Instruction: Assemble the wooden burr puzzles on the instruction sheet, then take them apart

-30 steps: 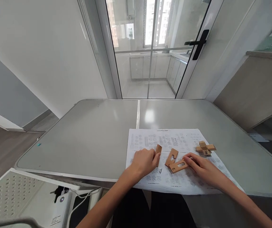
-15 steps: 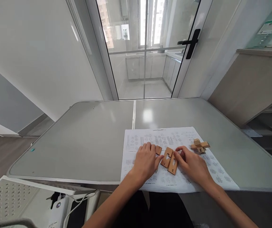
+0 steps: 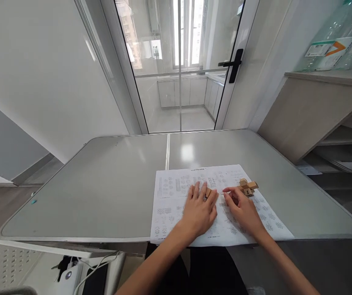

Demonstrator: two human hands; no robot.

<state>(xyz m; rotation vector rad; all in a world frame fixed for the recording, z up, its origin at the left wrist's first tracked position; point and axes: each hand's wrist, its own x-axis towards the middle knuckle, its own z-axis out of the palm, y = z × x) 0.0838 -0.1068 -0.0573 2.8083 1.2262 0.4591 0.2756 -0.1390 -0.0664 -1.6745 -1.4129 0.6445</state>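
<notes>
My left hand [image 3: 199, 211] lies palm down on the paper with its fingers spread. It covers flat wooden puzzle pieces [image 3: 213, 193]; only small parts of them show by the fingers. My right hand [image 3: 245, 211] rests just to the right, fingers half curled, thumb and index tips slightly apart with nothing visible between them. Just beyond it sits an interlocked wooden block puzzle [image 3: 247, 187] marked with a 3. Under both hands is a printed instruction sheet [image 3: 166, 225] covered in small diagrams.
The grey folding table [image 3: 86, 196] has a seam across its middle. A small teal bit [image 3: 34, 201] is near its left edge. At the lower left, a white bin [image 3: 13, 258] holds keys, a white box and cables. Bottles [image 3: 332, 49] stand on a shelf at right.
The view has shifted slightly. My left hand has moved right and now covers the flat pieces numbered 1 and 2. My right hand has come off the piece numbered 2.
</notes>
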